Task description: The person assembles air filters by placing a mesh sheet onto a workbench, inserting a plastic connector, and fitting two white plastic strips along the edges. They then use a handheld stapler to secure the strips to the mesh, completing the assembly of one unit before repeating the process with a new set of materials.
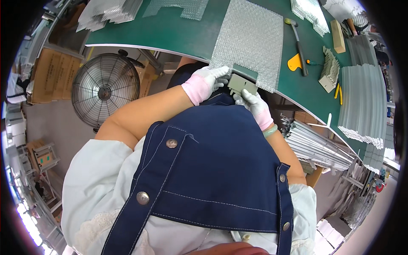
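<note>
Seemingly midway: eleven o'clock's sheet (194, 9) is cut out, twelve o'clock's mesh (250, 40) looks unfinished; right hand (254, 105) grips grey block (241, 84), left hand's (207, 83) grip unclear.

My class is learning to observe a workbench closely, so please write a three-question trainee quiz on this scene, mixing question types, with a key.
1. True or false: the left hand and the right hand, at the grey-green part, are both gloved.
2. Which tool lies on the green tabletop? a) shovel, b) hammer, c) power drill
3. Fill in: the round fan stands on the person's ____ side.

Key: 1. True. 2. b. 3. Left.
</note>
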Motion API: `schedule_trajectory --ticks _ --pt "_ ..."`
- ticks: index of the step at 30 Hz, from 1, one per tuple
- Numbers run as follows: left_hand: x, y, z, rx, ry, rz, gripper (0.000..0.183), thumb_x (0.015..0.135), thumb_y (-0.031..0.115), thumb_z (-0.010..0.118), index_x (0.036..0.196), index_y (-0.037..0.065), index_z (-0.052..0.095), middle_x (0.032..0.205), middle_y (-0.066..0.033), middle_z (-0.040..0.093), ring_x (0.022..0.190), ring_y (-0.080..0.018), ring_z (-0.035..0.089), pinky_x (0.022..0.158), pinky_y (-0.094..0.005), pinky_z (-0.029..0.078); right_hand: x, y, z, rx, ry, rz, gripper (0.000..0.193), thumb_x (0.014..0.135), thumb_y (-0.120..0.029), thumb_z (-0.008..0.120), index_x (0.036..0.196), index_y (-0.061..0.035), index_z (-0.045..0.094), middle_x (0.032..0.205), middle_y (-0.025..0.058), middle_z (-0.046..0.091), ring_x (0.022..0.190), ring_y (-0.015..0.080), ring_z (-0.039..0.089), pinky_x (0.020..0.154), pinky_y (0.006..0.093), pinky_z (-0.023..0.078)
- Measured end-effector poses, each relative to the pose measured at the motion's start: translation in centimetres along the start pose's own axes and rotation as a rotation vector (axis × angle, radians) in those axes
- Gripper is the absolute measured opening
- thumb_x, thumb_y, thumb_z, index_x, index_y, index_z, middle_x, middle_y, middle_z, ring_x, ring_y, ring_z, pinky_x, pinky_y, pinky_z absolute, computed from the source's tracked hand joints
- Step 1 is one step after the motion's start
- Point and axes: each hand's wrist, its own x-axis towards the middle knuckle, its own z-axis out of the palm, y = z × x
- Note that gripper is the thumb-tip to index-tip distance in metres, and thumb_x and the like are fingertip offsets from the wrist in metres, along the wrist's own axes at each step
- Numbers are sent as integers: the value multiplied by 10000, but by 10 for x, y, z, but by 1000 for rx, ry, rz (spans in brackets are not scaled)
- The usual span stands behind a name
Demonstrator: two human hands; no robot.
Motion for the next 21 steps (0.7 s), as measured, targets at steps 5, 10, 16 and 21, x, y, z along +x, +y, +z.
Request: schedule_trajectory --ticks 5,10,16,21 --pt "13 -9 -10 -81 -22 -10 190 943 172 653 1062 24 646 983 -85 690 878 -159 648 741 -277 490 11 1 -2 -38 -15 -51 311 935 -95 631 1211 -22 506 1015 121 641 811 167 652 695 287 565" --pt "10 -6 -9 -113 -68 -36 188 940 168 656 1064 27 653 997 -85 699 885 -163 654 751 -290 488 10 -7 6 -119 -10 -42 301 934 -100 634 1191 1 516 1013 108 635 822 163 646 702 290 564" --pt "10 -8 -12 -88 -61 -41 179 944 193 651 1044 46 670 999 -70 703 884 -156 651 757 -285 478 -2 -8 10 -122 46 -55 292 942 -100 614 1195 11 521 998 97 629 831 153 632 700 286 554" --pt "10 -7 -12 -83 -100 -32 173 944 202 649 1039 59 669 1002 -57 701 894 -151 647 769 -283 469 0 -9 9 -91 -71 -64 293 947 -113 611 1200 14 533 987 93 630 828 145 632 709 283 554"
